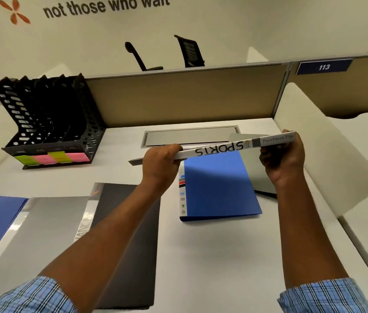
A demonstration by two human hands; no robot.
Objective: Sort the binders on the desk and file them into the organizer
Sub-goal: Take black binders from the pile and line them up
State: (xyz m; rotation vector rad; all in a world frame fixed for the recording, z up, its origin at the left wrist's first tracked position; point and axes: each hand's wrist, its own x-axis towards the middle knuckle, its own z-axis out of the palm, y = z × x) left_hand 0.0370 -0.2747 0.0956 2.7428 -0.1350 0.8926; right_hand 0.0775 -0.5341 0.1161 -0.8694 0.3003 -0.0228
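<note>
Hands, left [162,164] and right [283,159], each grip one end of the SPORTS binder [235,146], held above the desk [212,256].

SPORTS binder [235,146] held aloft spine-on, black organizer [49,123] far-left

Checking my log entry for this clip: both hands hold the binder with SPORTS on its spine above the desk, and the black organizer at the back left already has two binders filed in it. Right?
Not quite. The head view shows the black organizer with no binders in its slots. The rest stands: the left hand and right hand hold the SPORTS binder above the desk.
</note>
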